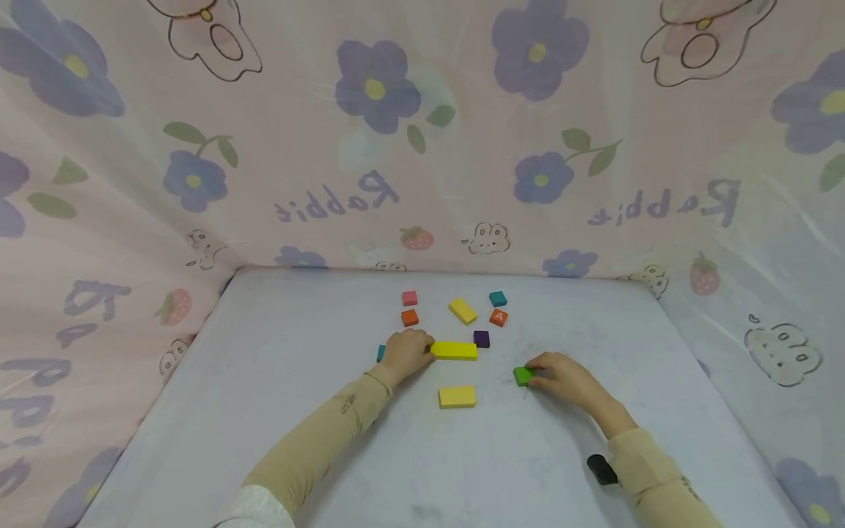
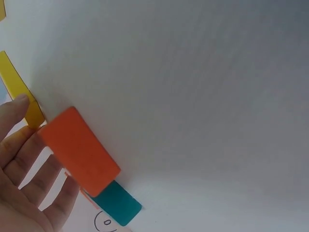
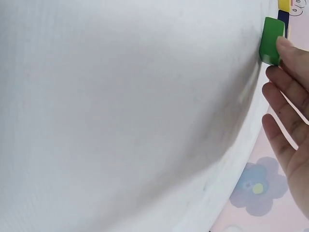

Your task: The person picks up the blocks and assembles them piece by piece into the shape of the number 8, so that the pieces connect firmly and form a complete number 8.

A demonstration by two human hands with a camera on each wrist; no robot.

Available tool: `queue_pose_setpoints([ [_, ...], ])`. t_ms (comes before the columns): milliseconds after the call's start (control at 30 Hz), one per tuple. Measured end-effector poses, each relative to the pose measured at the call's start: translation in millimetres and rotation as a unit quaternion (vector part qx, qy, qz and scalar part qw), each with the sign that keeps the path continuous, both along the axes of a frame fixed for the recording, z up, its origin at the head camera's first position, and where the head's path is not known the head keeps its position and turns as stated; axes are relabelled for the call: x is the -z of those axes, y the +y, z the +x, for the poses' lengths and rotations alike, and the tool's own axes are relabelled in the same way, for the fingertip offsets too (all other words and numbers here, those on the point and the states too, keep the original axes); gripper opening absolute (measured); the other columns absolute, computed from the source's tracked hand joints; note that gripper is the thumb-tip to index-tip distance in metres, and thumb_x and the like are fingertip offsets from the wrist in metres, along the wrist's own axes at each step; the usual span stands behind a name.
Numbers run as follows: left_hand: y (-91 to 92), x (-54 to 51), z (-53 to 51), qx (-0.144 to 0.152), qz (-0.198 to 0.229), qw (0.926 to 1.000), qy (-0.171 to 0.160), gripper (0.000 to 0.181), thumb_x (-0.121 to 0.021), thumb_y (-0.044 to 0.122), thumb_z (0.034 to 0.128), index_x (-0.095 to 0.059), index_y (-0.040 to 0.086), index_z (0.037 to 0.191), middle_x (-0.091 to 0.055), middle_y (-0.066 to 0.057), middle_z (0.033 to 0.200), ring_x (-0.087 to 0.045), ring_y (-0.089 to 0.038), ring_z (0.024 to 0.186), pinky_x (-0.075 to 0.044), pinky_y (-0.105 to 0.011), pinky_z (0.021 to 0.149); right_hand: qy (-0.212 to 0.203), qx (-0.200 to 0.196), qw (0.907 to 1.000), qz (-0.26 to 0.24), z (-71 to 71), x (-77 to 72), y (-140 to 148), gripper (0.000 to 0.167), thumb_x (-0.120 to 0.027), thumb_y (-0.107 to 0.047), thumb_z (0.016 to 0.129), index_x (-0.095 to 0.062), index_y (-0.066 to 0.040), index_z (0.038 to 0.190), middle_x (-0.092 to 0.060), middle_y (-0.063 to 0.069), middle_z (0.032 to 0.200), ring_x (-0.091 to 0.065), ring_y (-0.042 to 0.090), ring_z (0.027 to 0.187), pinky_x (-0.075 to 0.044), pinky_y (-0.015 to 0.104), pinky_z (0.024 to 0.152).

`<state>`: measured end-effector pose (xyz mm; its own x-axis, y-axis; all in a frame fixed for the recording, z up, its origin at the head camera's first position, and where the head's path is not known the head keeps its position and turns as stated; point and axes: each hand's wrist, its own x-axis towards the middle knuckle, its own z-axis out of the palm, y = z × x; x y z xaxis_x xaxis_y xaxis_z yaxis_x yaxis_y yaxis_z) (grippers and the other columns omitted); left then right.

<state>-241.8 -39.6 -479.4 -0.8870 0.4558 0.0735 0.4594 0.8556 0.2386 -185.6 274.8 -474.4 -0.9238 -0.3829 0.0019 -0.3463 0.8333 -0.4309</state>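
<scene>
My left hand (image 1: 407, 352) pinches the left end of a long yellow block (image 1: 454, 351) lying on the white table. In the left wrist view, the thumb and index finger are on this yellow block (image 2: 14, 79), and an orange block (image 2: 81, 152) and a teal block (image 2: 118, 203) lie close by the other fingers. A teal block (image 1: 381, 353) shows partly beside the left hand in the head view. My right hand (image 1: 564, 378) pinches a small green block (image 1: 523, 376) between thumb and fingers; the right wrist view shows the green block (image 3: 271, 41) at the fingertips.
A yellow block (image 1: 457, 397) lies nearer, in front of the long one. Behind are a purple block (image 1: 482, 339), an orange block (image 1: 410, 317), a pink block (image 1: 409, 298), a tilted yellow block (image 1: 463, 311), a lettered orange block (image 1: 498, 317) and a teal block (image 1: 498, 298). Patterned curtains (image 1: 455, 161) surround the table.
</scene>
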Motion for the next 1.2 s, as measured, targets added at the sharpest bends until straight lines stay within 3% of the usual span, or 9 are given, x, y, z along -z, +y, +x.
queue_pose_setpoints([
  [400,0.0,-1.0,-0.6,0.0,-0.008,0.9999,0.009,0.023,-0.07,0.029,0.0826,-0.071,0.013,0.1,-0.068,0.0,0.085,-0.053,-0.011,0.068,-0.048,-0.024,0.064,-0.003,0.042,0.9983,-0.039,-2.2,5.3,-19,0.022,-0.069,-0.017,0.083,-0.067,-0.008,0.102,-0.067,0.004,0.1,-0.062,0.022,0.095,-0.051,0.041,0.084],
  [700,1.0,0.4,0.1,-0.001,-0.018,0.9998,0.004,0.023,-0.069,0.029,0.0833,-0.071,0.014,0.101,-0.069,0.001,0.088,-0.056,-0.011,0.072,-0.05,-0.026,0.068,0.019,0.007,0.9995,0.023,-10.1,3.8,-45,0.025,-0.068,-0.021,0.084,-0.068,-0.008,0.105,-0.067,0.001,0.099,-0.061,0.016,0.091,-0.052,0.039,0.085],
  [933,0.5,0.9,-1.2,-0.003,-0.008,0.9999,-0.006,0.024,-0.069,0.028,0.0834,-0.071,0.013,0.103,-0.069,0.0,0.088,-0.055,-0.011,0.071,-0.05,-0.025,0.069,0.015,-0.012,0.9994,0.028,-17.6,1.8,-60,0.026,-0.068,-0.021,0.084,-0.068,-0.007,0.105,-0.067,0.002,0.1,-0.061,0.016,0.09,-0.052,0.039,0.086],
  [1200,-0.2,3.1,-1.0,0.006,0.005,0.9999,0.015,0.022,-0.07,0.027,0.0822,-0.072,0.013,0.099,-0.07,0.0,0.087,-0.056,-0.012,0.072,-0.048,-0.023,0.065,0.005,-0.003,0.9993,0.036,-23.6,3.8,-70,0.026,-0.068,-0.023,0.084,-0.069,-0.009,0.106,-0.068,0.001,0.101,-0.061,0.015,0.09,-0.052,0.038,0.087],
])
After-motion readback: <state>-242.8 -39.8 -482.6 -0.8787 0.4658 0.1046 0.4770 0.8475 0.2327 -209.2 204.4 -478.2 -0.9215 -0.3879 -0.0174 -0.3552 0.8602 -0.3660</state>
